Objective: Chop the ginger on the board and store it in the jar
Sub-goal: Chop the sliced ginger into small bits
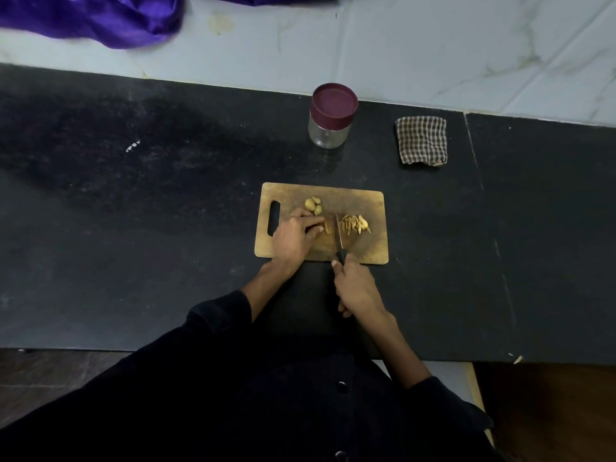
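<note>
Presently I log: pale cut ginger (355,224) heaped on board (366,201); left hand (295,233) curled, pinning brown piece (326,227); right hand (356,288) wrapped round knife (339,240).

left hand (295,233) pins ginger (326,227); right hand (356,288) holds knife (339,233) on board (366,201).

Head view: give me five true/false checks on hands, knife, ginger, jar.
1. The right hand grips the knife. True.
2. The jar stands open, lid off. False: its maroon lid is on.
3. Cut ginger strips lie right of the blade. True.
4. The left hand rests on the checked cloth. False: it holds a ginger piece on the cutting board.
5. Uncut ginger chunks sit inside the jar. False: they lie on the board.
</note>
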`<state>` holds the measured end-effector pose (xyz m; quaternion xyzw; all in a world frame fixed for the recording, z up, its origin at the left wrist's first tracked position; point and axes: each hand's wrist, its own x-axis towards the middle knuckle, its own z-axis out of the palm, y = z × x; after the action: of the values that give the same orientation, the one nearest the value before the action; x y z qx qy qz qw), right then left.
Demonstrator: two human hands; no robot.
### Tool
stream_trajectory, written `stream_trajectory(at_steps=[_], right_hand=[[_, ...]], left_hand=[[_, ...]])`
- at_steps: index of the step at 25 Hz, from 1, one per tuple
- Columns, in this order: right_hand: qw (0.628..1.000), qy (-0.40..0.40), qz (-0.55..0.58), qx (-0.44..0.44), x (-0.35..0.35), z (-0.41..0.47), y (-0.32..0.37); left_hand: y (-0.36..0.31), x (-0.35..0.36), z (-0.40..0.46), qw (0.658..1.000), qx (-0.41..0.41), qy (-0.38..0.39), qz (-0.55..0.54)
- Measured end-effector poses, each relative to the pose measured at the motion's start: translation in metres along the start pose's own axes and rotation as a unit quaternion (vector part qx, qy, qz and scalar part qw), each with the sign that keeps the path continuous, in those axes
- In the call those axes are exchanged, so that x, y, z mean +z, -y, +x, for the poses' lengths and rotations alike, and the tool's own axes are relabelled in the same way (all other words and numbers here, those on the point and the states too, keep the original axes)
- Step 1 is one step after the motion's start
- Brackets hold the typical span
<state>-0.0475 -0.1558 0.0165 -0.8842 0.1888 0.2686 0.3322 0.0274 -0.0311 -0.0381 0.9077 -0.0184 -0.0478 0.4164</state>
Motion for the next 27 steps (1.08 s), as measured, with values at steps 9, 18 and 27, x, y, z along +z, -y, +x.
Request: stream_trajectory(at_steps=[9,18,27], right_hand=[[0.997,-0.004,-0.069,-0.03,0.005,0.007,0.006],[0.996,-0.008,-0.082,-0.037,0.009,0.016,0.004],[0.995,0.012,-0.1,-0.009,0.011,0.017,0.009]], left_hand=[[-0.002,0.006,-0.006,0.997,0.018,-0.013,0.075],[-0.005,0.004,-0.007,0.994,0.024,-0.007,0.104],[-0.006,0.004,-0.008,0.993,0.04,-0.004,0.11]])
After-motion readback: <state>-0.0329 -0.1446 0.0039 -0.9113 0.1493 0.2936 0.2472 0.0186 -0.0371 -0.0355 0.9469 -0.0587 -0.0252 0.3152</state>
